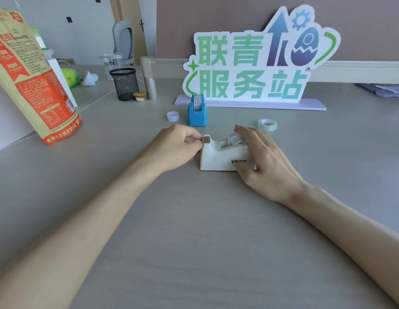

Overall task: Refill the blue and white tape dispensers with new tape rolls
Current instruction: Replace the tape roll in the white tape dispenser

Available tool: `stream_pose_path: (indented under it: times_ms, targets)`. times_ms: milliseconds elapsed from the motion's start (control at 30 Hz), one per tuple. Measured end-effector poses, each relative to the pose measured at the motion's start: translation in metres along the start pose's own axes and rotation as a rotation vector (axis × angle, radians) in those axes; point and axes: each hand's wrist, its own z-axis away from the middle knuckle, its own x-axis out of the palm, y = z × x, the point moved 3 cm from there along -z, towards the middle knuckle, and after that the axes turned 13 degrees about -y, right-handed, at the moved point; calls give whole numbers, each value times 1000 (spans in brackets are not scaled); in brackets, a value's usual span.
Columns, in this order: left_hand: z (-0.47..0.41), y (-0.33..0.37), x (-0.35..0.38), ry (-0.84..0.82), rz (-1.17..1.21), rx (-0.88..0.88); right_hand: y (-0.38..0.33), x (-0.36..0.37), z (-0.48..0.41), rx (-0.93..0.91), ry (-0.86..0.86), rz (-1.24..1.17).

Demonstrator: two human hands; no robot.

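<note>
The white tape dispenser (216, 156) sits mid-table with a clear roll in its cradle. My right hand (264, 159) grips its right end, thumb on the front and fingers over the back. My left hand (177, 144) is pinched at the cutter end on the left, apparently holding the tape's end, which is too thin to make out. Behind stands the blue tape dispenser (197, 113) with a printed roll in it. A clear tape roll (267, 124) lies flat to the right, and a small white empty core (172, 116) lies left of the blue one.
A large cut-out sign (249, 63) on a lilac base stands at the back. A black mesh pen cup (125, 84), a small yellow-lidded pot (139, 96) and a grey post (150, 88) are at the back left. A tall orange-and-tan bag (31, 74) leans at the left.
</note>
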Motion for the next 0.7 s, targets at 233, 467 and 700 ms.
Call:
stream_pose_path:
  times_ms: [233,467,700]
  targets:
    - [-1,-2,-4,-25,136,35,-1,-2,1,-17,3,-15]
    - [-6,-5,2,-74,146,120,-2,-15,1,43,164,-247]
    - [-11,-10,6,-92,102,188,-1,-30,-4,138,134,-397]
